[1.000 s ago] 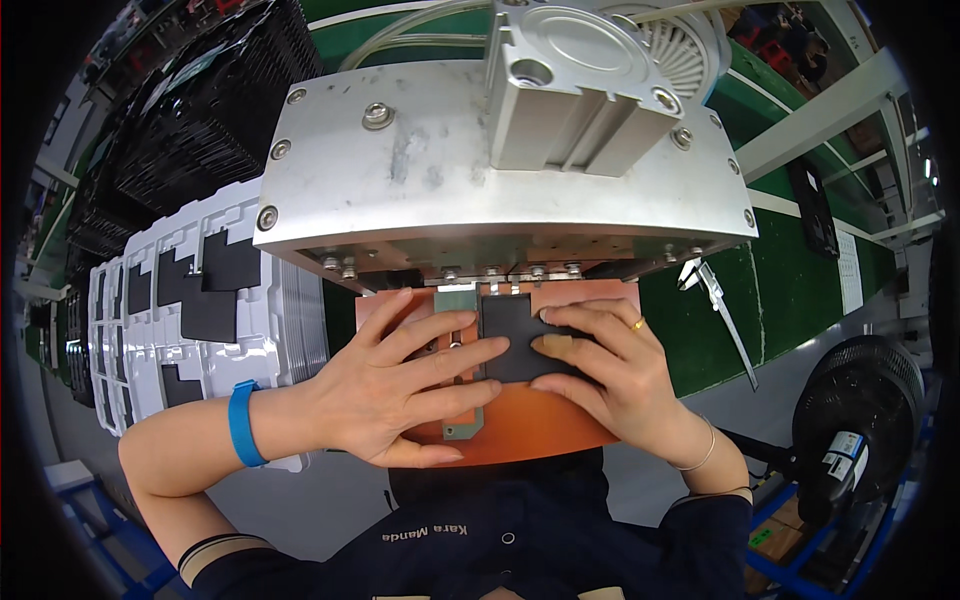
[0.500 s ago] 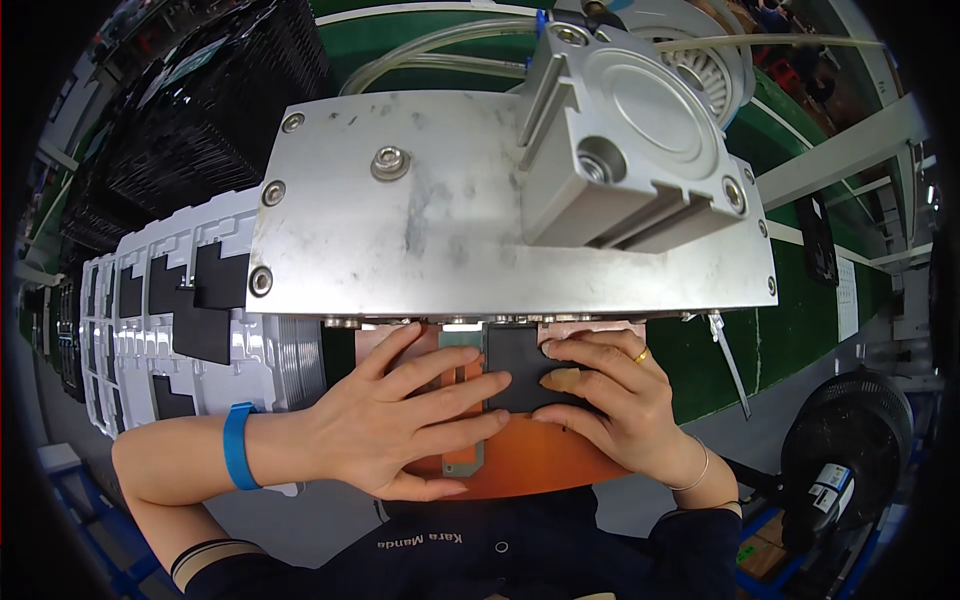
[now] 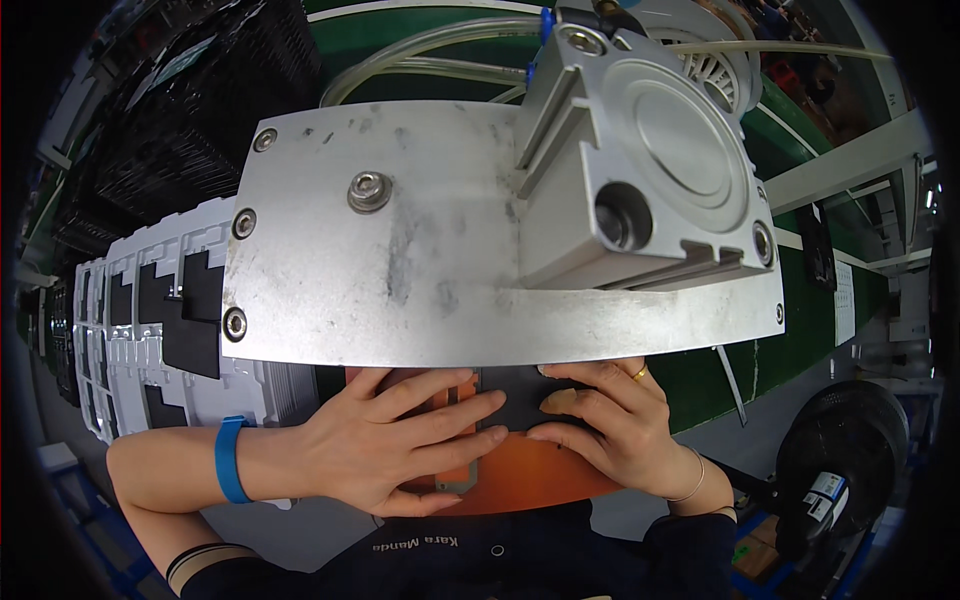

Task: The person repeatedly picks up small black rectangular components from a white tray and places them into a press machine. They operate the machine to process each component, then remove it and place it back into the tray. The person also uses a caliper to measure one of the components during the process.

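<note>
My left hand [image 3: 385, 440] lies with fingers stretched and spread over a grey-green slotted plate [image 3: 455, 478], its fingertips reaching toward a dark grey flat piece [image 3: 508, 396]. From the other side, the bent fingers and thumb of my right hand [image 3: 620, 420] hold the right and near edges of that piece. Beneath both hands is an orange board [image 3: 540, 475] with a curved near edge. A thick silver metal plate [image 3: 440, 250], with a block-shaped cylinder [image 3: 650, 160] bolted on top, overhangs the work. It hides the far ends of the dark piece and some fingertips.
White plastic trays [image 3: 130, 340] with black flat parts [image 3: 195, 335] stand stacked at left, before black crates [image 3: 180, 140]. Clear hoses [image 3: 430, 45] run behind the cylinder. A black round fan-like device [image 3: 845, 450] is at lower right. The green bench surface [image 3: 700, 400] extends to the right.
The silver plate and cylinder appear larger and lower in the picture, covering more of the dark piece and fingertips. Both hands appear slightly lower, with nearly the same pose.
</note>
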The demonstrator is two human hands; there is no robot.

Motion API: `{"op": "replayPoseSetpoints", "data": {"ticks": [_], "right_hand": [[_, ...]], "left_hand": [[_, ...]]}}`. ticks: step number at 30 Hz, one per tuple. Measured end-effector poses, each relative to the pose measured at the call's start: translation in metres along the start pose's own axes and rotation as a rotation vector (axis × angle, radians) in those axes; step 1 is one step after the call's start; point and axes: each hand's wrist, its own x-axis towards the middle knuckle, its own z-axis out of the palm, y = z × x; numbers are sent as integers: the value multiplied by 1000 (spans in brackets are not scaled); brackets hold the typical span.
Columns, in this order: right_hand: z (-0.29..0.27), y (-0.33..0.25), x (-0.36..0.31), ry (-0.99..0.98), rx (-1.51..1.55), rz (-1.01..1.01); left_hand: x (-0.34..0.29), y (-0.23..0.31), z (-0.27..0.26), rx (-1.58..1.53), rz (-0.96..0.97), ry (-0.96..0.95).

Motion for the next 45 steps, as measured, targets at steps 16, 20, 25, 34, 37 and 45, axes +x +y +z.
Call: {"op": "replayPoseSetpoints", "data": {"ticks": [16,20,25,34,37,45], "right_hand": [[0,-1,3,6,55,-34],[0,-2,4,-14,18,-51],[-10,-8,9,-98,120,21],[-27,-6,4,-169,945,582],[-17,-45,10,-133,1056,429],[46,-100,90,-118,552,-111]], "left_hand": [[-3,4,5,37,-11,9],[-1,3,-1,40,9,-12],[-4,7,2,174,22,45],[7,54,-17,-459,-369,363],[-1,62,-18,-1066,-574,383],[-165,37,-58,-570,-780,1304]]}}
